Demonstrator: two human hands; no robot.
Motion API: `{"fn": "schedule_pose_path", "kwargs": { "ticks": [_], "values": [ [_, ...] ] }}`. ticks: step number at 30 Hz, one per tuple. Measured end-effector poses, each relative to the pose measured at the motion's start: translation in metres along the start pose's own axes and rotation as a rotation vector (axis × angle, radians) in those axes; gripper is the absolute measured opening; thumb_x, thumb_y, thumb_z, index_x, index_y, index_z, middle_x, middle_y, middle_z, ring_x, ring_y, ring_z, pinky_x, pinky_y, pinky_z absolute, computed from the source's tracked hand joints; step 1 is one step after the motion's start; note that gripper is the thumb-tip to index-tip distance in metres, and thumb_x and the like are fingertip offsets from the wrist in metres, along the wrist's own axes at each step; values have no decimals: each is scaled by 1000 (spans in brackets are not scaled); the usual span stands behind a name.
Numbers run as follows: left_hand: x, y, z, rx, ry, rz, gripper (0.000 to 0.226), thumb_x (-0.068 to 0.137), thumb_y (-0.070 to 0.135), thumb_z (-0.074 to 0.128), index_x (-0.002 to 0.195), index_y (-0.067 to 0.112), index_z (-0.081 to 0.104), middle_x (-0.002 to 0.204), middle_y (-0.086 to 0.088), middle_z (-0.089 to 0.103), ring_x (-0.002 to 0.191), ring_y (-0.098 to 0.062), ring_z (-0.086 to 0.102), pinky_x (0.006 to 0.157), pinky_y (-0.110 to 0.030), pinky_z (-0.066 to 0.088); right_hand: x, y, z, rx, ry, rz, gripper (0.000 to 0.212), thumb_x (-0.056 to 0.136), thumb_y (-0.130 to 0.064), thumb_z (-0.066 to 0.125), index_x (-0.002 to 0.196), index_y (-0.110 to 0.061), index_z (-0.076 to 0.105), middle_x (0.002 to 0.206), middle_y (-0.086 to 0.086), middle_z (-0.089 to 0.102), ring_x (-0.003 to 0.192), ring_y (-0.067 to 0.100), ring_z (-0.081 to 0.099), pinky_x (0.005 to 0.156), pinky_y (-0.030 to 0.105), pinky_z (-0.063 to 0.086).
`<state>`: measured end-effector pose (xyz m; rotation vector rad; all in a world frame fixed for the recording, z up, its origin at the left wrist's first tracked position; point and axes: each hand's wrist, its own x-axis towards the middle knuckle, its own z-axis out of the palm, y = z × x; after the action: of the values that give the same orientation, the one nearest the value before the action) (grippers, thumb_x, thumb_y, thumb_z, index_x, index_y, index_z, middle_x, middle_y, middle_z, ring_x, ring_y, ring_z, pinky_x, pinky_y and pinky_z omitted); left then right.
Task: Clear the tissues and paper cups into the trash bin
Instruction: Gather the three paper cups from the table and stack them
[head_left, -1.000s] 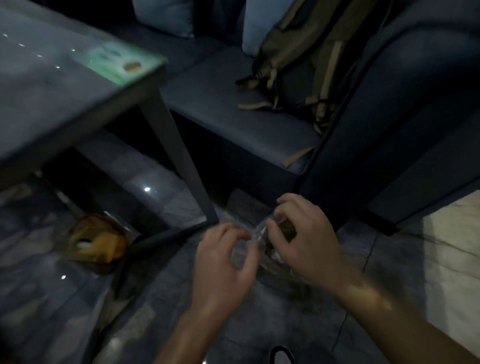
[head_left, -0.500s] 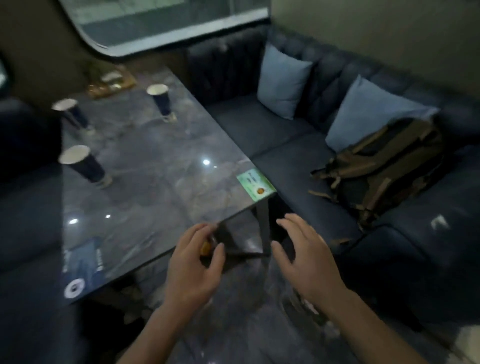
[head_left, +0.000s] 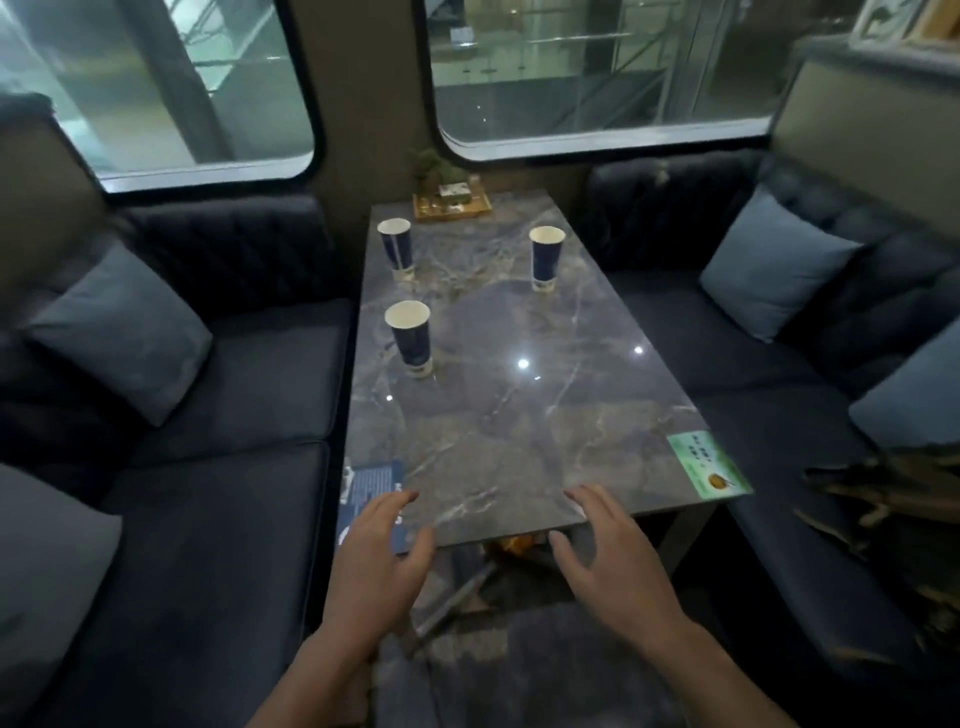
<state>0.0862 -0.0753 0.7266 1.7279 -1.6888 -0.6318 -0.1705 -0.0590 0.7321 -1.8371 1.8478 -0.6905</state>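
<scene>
Marble-patterned grey stone makes up the table (head_left: 519, 415) in the head view, set between two dark blue sofas below rounded windows. Three dark blue paper cups with white rims stand upright on it, well apart from one another: the near-left cup (head_left: 409, 335) close to the left edge, the far-left cup (head_left: 396, 243) beyond it, and the far-right cup (head_left: 545, 257) toward the right side. A wooden tray (head_left: 452, 208) with a small plant sits at the far end against the wall. A green card (head_left: 709, 463) lies on the near right corner and a blue card (head_left: 371, 483) on the near left corner. Pale blue cushions rest on both sofas, one on the left sofa (head_left: 122, 332) and one on the right sofa (head_left: 774, 260). A brown backpack (head_left: 883, 493) shows at the right edge, blurred. The left hand (head_left: 376, 561) hovers over the near left corner, fingers loosely spread and holding nothing. The right hand (head_left: 613, 561) hovers at the near edge, fingers likewise spread and empty. Both hands are well apart from the cups. Something orange (head_left: 511, 543) shows under the table edge between the hands, too hidden to identify
</scene>
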Motion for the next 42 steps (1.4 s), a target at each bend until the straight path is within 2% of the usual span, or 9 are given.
{"fn": "schedule_pose_path", "kwargs": {
  "ticks": [6, 11, 16, 21, 27, 29, 35, 39, 42],
  "values": [
    [58, -68, -59, -149, -29, -51, 39, 87, 24, 75, 125, 24, 64, 118, 13, 65, 110, -11, 63, 94, -35, 54, 38, -69, 63, 64, 63, 85, 42, 89, -20, 70, 129, -12, 59, 128, 1, 58, 122, 17, 54, 98, 15, 34],
    [107, -96, -90, -213, -71, -61, 36, 87, 22, 74, 122, 21, 67, 115, 6, 72, 104, -8, 67, 93, -37, 56, 66, -116, 97, 207, 138, 201, 39, 86, -15, 73, 123, -15, 61, 115, -5, 58, 110, 17, 60, 96, 30, 48],
    [149, -107, -90, -281, -144, -91, 34, 88, 23, 74, 120, 26, 66, 112, 10, 72, 102, -7, 67, 91, -38, 58, 99, -125, 117, 248, 161, 254, 44, 85, -15, 74, 126, -17, 60, 121, -3, 61, 104, 13, 60, 88, 25, 48],
    [193, -111, -85, -279, -177, -95, 39, 87, 28, 73, 124, 31, 63, 113, 15, 69, 102, -4, 66, 90, -31, 57, 151, -122, 131, 306, 126, 271, 51, 86, -16, 72, 134, -14, 56, 129, 1, 61, 112, 16, 59, 100, 37, 51],
    [266, -106, -80, -277, -189, -68, 37, 86, 22, 77, 117, 34, 62, 108, 16, 70, 101, -4, 67, 91, -29, 57, 225, -116, 152, 421, 71, 234, 51, 87, -31, 71, 134, -37, 51, 127, -17, 57, 115, 7, 58, 97, 26, 51],
    [292, -104, -72, -297, -215, -92, 37, 87, 22, 75, 117, 37, 60, 112, 16, 69, 107, -4, 65, 95, -28, 54, 248, -108, 159, 476, 29, 252, 59, 86, -37, 72, 138, -40, 46, 129, -22, 52, 117, 5, 55, 97, 24, 48],
    [365, -100, -35, -419, -365, -230, 58, 89, 16, 74, 143, 13, 52, 142, -5, 60, 128, -18, 58, 111, -45, 45, 317, -95, 176, 658, 1, 394, 109, 63, -62, 75, 154, -24, 27, 147, -10, 42, 127, 7, 47, 107, 32, 42],
    [416, -115, -9, -490, -483, -232, 76, 87, 8, 75, 153, 14, 37, 157, -4, 43, 145, -20, 39, 120, -45, 33, 358, -88, 189, 647, -6, 444, 113, 63, -58, 77, 156, -25, 21, 148, -12, 40, 132, 4, 40, 109, 28, 37],
    [455, -131, 7, -486, -581, -162, 82, 81, 8, 79, 152, 21, 39, 155, 1, 45, 144, -21, 40, 120, -48, 32, 385, -90, 200, 644, 4, 511, 102, 77, -36, 81, 157, -29, 18, 149, -11, 39, 135, 4, 37, 113, 29, 36]
  ]
}}
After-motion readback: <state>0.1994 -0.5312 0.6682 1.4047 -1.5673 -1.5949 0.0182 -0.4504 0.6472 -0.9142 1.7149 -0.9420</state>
